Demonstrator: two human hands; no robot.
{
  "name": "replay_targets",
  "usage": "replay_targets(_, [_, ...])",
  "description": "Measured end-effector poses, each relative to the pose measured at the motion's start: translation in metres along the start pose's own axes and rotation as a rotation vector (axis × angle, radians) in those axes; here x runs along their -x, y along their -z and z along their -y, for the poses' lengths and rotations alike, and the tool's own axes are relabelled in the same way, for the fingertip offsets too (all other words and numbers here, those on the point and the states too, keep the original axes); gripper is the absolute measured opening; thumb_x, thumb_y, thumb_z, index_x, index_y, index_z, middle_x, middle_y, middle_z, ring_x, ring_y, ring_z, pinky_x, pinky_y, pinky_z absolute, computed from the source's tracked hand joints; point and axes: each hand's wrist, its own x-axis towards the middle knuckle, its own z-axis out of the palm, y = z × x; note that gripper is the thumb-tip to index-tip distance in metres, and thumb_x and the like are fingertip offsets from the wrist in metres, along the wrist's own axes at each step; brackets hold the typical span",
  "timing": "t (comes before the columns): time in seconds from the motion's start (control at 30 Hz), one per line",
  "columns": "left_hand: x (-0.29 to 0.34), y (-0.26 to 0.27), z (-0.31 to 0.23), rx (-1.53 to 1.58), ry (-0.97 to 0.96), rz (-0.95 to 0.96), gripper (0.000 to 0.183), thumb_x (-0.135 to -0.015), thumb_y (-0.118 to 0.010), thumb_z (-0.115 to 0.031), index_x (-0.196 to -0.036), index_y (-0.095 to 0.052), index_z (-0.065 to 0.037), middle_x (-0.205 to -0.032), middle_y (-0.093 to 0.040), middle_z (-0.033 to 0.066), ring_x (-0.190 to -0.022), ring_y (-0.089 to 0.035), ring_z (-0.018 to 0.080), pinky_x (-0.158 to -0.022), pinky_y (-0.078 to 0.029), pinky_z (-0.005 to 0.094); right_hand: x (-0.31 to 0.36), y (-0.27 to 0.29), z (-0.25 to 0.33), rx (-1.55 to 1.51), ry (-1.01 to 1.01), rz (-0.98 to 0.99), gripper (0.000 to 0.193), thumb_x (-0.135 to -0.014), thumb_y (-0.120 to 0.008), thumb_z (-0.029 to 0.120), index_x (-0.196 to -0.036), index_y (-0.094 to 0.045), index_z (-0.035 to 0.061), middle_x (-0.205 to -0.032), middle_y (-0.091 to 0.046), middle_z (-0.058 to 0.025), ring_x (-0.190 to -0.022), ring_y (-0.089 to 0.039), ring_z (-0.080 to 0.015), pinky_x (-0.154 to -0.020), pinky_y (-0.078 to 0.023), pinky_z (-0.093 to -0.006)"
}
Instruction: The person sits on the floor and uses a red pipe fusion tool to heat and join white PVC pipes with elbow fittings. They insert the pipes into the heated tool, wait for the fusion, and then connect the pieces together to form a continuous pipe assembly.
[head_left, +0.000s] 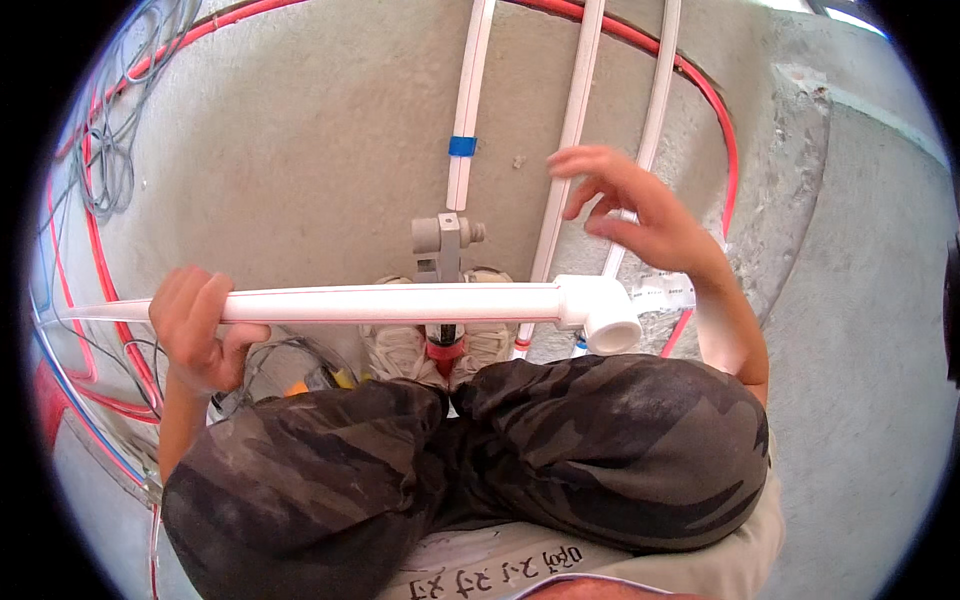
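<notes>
Camouflage knees (620, 440) loom; your left grip (195, 328) wraps white pipe (400, 303), right grip (645, 210) loose, empty. Looks light, stiff: hold midway!

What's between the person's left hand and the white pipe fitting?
In the head view, a stretch of white pipe runs between them, marked with thin red lines.

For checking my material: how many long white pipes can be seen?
4: one pipe held in the left hand; on the floor ahead, a blue-taped pipe, a middle pipe and a rightmost pipe. More may be hidden.
</notes>
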Motion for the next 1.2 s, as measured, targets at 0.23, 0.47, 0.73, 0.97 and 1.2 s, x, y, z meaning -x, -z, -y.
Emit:
replay_targets(0.23, [-0.005, -0.009, 0.016, 0.107, 0.106, 0.172, 0.046, -0.086, -0.066, -0.043, -0.070, -0.051, -0.003, -0.060, -0.042, 0.0131, -0.053, -0.044, 0.0330, -0.050, -0.029, 0.0411, 0.010, -0.019, 0.053, -0.021, -0.004, 0.170, 0.062, -0.069, -0.089, 0.020, -0.121, -0.059, 0.0068, -0.099, -0.068, -0.0082, -0.089, -0.064, -0.0166, -0.077, -0.049, -0.0310])
replay_targets(0.47, [-0.014, -0.016, 0.016, 0.192, 0.106, 0.179, 0.046, -0.085, -0.066, -0.041, -0.067, -0.047, -0.003, -0.059, -0.038, 0.0132, -0.053, -0.042, 0.0338, -0.050, -0.027, 0.0424, 0.004, -0.039, 0.038, 0.067, 0.047, 0.082, 0.038, -0.071, -0.088, 0.020, -0.092, -0.060, 0.0046, -0.081, -0.061, -0.0073, -0.074, -0.062, -0.0223, -0.065, -0.045, -0.0319])
replay_targets(0.73, [-0.005, -0.008, 0.003, 0.134, 0.083, 0.160, 0.047, -0.083, -0.066, -0.044, -0.067, -0.046, -0.004, -0.059, -0.036, 0.0118, -0.053, -0.041, 0.0325, -0.051, -0.027, 0.0418, 0.014, -0.049, 0.030, 0.048, 0.167, 0.108, 0.035, -0.072, -0.086, 0.016, -0.094, -0.061, 0.0059, -0.084, -0.061, -0.0084, -0.074, -0.062, -0.0269, -0.064, -0.046, -0.0345])
replay_targets(0.97, [-0.003, -0.010, -0.001, 0.119, 0.077, 0.164, 0.051, -0.089, -0.059, -0.048, -0.071, -0.049, -0.002, -0.061, -0.038, 0.0113, -0.054, -0.042, 0.0303, -0.053, -0.027, 0.0412, 0.017, -0.053, 0.032, 0.042, 0.118, 0.095, 0.034, -0.073, -0.086, 0.015, -0.094, -0.061, 0.0059, -0.084, -0.062, -0.0086, -0.074, -0.064, -0.0267, -0.063, -0.047, -0.0337])
replay_targets(1.2, [-0.005, -0.012, -0.005, 0.097, 0.049, 0.132, 0.045, -0.081, -0.068, -0.040, -0.066, -0.046, -0.004, -0.060, -0.038, 0.0114, -0.053, -0.042, 0.0318, -0.051, -0.028, 0.0411, 0.020, -0.055, 0.027, 0.021, 0.093, 0.068, 0.035, -0.076, -0.084, 0.021, -0.091, -0.056, 0.0069, -0.079, -0.060, -0.0102, -0.072, -0.062, -0.0293, -0.062, -0.046, -0.0357])
